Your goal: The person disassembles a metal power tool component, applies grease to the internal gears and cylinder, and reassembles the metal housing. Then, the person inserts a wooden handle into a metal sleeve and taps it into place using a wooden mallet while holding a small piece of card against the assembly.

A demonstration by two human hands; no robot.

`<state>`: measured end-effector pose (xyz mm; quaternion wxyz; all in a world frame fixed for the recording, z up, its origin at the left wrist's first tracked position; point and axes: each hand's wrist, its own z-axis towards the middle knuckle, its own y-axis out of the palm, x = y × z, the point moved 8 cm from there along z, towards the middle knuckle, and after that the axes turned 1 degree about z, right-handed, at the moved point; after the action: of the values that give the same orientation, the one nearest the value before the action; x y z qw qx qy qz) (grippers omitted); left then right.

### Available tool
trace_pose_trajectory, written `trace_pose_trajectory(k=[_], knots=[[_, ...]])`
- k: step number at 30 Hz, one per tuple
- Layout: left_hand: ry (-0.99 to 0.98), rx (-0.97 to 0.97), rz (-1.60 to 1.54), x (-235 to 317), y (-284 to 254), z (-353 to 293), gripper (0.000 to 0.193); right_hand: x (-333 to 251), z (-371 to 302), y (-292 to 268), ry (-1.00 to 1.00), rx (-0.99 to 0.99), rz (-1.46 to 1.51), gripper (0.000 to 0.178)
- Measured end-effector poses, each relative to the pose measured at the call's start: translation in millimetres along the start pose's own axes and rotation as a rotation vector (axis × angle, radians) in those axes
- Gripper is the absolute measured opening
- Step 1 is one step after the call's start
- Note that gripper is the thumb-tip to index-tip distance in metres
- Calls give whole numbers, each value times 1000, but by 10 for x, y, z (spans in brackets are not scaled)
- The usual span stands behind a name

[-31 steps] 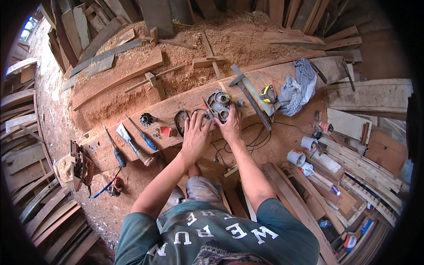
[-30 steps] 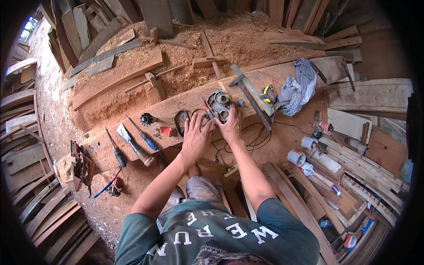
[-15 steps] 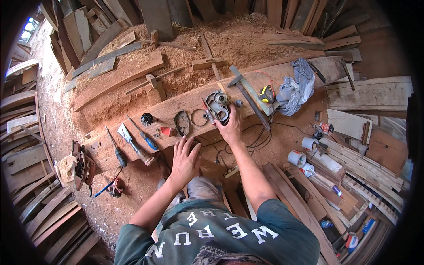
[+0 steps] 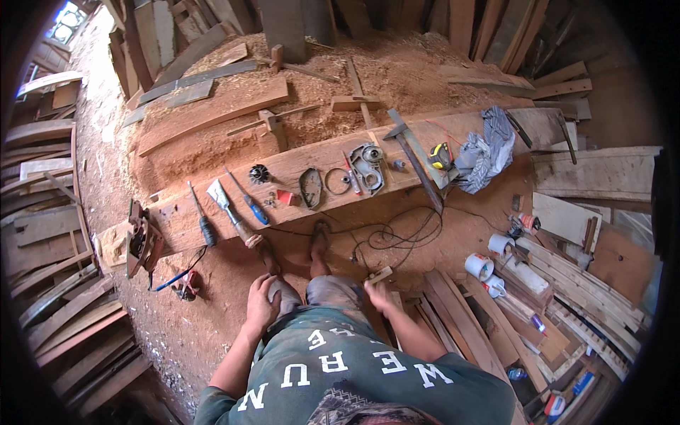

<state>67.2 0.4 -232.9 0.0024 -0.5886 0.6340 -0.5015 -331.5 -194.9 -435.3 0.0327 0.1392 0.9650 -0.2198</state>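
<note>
One bump against our plank point(image 4: 289, 173) could tip off the grey housing point(image 4: 365, 168) lying near its edge; our left hand point(image 4: 263, 301) has fingers loosely apart, our right hand's point(image 4: 380, 297) we cannot tell.

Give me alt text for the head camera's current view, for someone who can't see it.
A person's left hand rests by the left thigh and the blurred right hand is beside the right thigh, both off a long wooden plank that holds a grey metal casing, screwdrivers, a hammer and a striped cloth. Sawdust is heaped beyond.
</note>
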Motion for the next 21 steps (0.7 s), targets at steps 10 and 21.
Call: trace_pose_trajectory(k=[10, 21], knots=[[-821, -321, -777, -2040, 773, -1263, 74, -212, -610, 581, 71, -584, -12, 77], [-845, -245, -801, -2565, 407, -1914, 70, -1497, -1099, 1116, -578, -118, -894, 28]])
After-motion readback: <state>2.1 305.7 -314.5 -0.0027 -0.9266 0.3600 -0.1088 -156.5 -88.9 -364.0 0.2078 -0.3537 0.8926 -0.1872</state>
